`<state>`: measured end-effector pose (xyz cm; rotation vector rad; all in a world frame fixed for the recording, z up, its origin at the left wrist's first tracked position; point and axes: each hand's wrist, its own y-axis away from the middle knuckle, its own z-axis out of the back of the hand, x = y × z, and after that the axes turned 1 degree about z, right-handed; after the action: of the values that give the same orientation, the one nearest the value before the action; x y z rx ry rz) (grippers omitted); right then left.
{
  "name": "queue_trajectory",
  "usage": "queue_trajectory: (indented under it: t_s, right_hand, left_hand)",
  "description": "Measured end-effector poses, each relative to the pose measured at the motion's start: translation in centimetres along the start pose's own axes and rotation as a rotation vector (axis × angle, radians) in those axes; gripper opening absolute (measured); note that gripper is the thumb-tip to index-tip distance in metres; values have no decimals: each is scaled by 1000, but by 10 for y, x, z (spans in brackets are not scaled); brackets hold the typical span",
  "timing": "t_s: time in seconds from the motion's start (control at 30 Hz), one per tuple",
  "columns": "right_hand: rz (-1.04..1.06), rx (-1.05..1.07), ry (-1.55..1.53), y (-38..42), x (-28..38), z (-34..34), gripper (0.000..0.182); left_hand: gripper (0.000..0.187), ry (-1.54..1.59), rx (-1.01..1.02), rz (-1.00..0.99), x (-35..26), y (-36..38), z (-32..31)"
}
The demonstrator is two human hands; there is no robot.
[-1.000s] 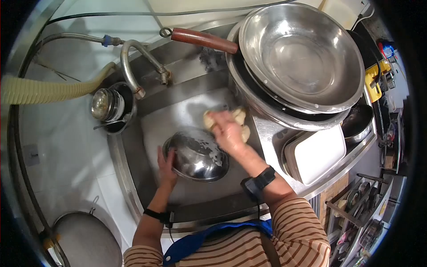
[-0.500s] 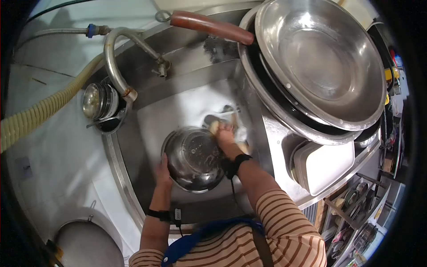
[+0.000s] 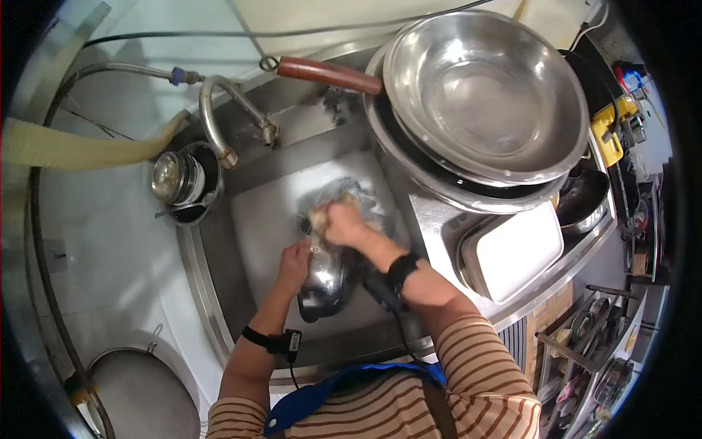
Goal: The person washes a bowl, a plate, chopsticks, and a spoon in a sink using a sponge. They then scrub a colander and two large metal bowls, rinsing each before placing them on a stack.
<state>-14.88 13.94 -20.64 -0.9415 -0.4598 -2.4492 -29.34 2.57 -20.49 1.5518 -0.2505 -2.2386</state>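
Observation:
A small steel bowl point(image 3: 327, 282) is tipped up on its side in the foamy sink point(image 3: 263, 212). My left hand point(image 3: 293, 263) grips its left rim. My right hand point(image 3: 344, 225) is closed on a pale yellow sponge point(image 3: 319, 217) and presses it against the top of the bowl. Both wrists wear black bands.
A curved tap point(image 3: 219, 102) stands at the sink's back left, next to a pot point(image 3: 179, 179) holding stacked lids. On the right counter sits a large steel basin point(image 3: 482, 95) stacked in a red-handled wok point(image 3: 322, 72); a white tray point(image 3: 515, 252) lies in front. A round lid point(image 3: 139, 395) is at bottom left.
The bowl has been turned from lying open-side-up to standing on its side. My right hand with the sponge moved left onto its top edge. My left hand shifted up along the rim.

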Motion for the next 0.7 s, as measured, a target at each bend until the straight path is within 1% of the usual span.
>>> queue_trajectory:
  t_s: [0.03,0.07,0.1,0.17,0.23,0.27,0.33,0.37,0.4,0.43,0.47,0.5,0.57,0.63,0.67,0.7]
  right_hand:
    - [68,66,66,15,16,6,27]
    - [273,7,143,38,35,18,27]
    - [301,-87,123,55,39,4,22]
    - [251,-135,83,76,47,17,22]
    - [169,-212,185,67,33,30,23]
    - [124,-246,233,61,23,36,24]
    - [-97,-249,69,41,-7,45,26]
    - [-253,-114,17,31,-24,51,27]
    - [-282,-137,-115,33,-38,48,26]
    - [-325,-181,-254,29,-65,26,24]
    - [-365,-215,-390,23,-98,-9,23]
    - [-407,-239,-525,24,-111,-32,22]
    - [-634,-225,-838,47,-97,-43,25]
    - [-687,-151,-1338,87,-55,-26,13]
    - [-609,-130,-1074,94,-76,-79,14]
    - [-530,-101,-807,94,-100,-128,15]
  left_hand:
    - [44,12,-17,1,-4,-2,0]
    - [42,8,12,-25,-12,2,2]
    - [41,4,41,-45,-22,10,6]
    - [38,-52,90,-56,-32,27,14]
    - [34,-148,124,-43,-32,42,19]
    - [31,-59,116,-30,-23,50,23]
    - [26,117,94,-9,-7,58,32]
    - [25,261,37,-27,-26,68,37]
    - [24,404,-20,-48,-60,84,43]
    - [23,548,-78,-68,-79,93,48]
    - [24,602,-69,-145,-76,92,57]
    - [24,618,-108,-144,-74,91,60]
    - [24,649,-175,-137,-70,81,60]
    - [26,713,-282,-98,-61,64,55]
    - [27,745,-335,-74,-57,56,50]
    - [27,763,-337,-73,-53,45,42]
